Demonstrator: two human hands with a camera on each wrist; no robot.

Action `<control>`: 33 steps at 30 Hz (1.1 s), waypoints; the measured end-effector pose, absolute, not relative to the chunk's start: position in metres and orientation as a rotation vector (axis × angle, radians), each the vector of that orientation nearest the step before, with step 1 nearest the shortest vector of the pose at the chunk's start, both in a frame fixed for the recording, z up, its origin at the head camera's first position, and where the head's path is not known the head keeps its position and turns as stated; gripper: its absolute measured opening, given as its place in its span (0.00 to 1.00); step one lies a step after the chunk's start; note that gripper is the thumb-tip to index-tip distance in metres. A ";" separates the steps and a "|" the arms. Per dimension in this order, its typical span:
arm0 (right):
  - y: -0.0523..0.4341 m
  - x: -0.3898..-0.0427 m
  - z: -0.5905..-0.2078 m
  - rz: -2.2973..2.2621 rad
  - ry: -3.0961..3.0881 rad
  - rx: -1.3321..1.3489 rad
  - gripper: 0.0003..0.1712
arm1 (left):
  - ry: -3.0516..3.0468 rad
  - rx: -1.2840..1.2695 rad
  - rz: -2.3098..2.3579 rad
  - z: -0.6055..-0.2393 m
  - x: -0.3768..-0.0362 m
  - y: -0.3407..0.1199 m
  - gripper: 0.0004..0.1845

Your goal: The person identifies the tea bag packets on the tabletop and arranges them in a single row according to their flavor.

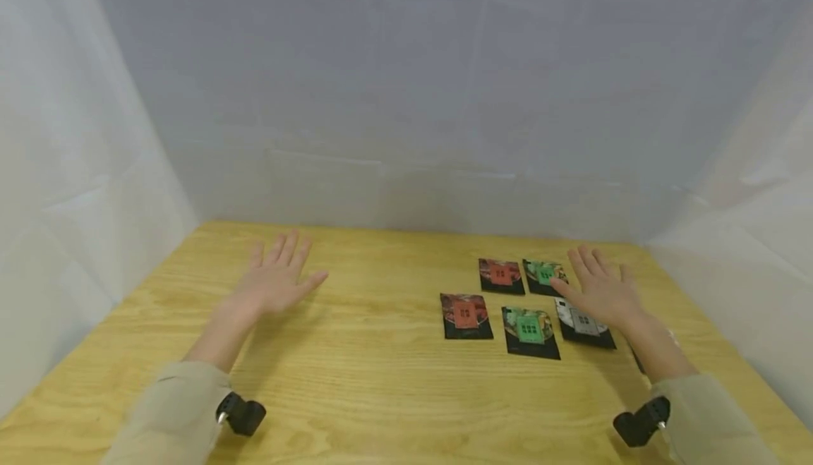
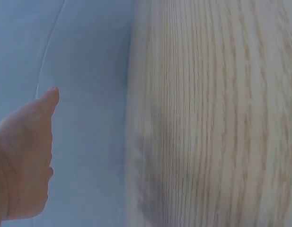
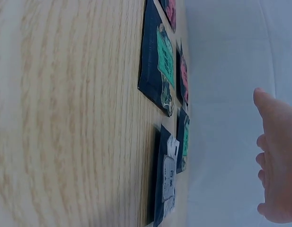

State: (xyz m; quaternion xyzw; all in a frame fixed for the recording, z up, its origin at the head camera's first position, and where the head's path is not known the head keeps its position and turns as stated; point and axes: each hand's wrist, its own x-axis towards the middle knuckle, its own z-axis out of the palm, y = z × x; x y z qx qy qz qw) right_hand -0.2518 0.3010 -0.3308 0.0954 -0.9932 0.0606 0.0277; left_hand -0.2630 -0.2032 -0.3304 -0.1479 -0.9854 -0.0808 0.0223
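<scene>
Fingers spread, my left hand (image 1: 276,281) is held over the left part of the table with nothing in it. My right hand (image 1: 603,292), also spread and holding nothing, hovers over the right side. Below and beside it lie flat packets: a green-labelled packet (image 1: 543,276), partly behind the thumb, and a grey-labelled packet (image 1: 584,324), partly covered by the hand. Left of these are a nearer green packet (image 1: 531,332) and two red-labelled packets, one farther (image 1: 501,276) and one nearer (image 1: 466,315). Under the right forearm another packet (image 1: 637,359) is mostly hidden.
The wooden table (image 1: 356,380) meets a pale sheet (image 1: 406,98) at its back edge. Similar white sheets stand along the left (image 1: 63,168) and right (image 1: 749,190) sides. Each wrist carries a small black camera.
</scene>
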 end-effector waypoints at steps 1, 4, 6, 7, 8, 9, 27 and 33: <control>0.300 -0.251 -0.330 0.184 -3.070 0.301 0.51 | -3.054 -0.461 -0.249 -0.330 -0.263 -0.201 0.43; 0.297 -0.251 -0.330 0.183 -3.072 0.318 0.51 | -3.055 -0.471 -0.249 -0.331 -0.263 -0.196 0.43; 0.294 -0.250 -0.329 0.183 -3.071 0.328 0.51 | -3.056 -0.476 -0.242 -0.331 -0.263 -0.194 0.43; 0.293 -0.250 -0.329 0.189 -3.069 0.335 0.51 | -3.057 -0.479 -0.231 -0.332 -0.264 -0.192 0.43; 0.292 -0.249 -0.329 0.193 -3.070 0.339 0.51 | -3.058 -0.485 -0.229 -0.332 -0.264 -0.190 0.43; 0.291 -0.248 -0.329 0.197 -3.070 0.343 0.51 | -3.059 -0.494 -0.229 -0.333 -0.264 -0.188 0.44; 0.285 -0.224 -0.338 0.178 -3.049 0.626 0.45 | -3.094 -0.886 -0.117 -0.346 -0.264 -0.106 0.40; 0.282 -0.217 -0.344 0.180 -3.060 0.690 0.45 | -3.130 -0.975 -0.043 -0.350 -0.261 -0.080 0.39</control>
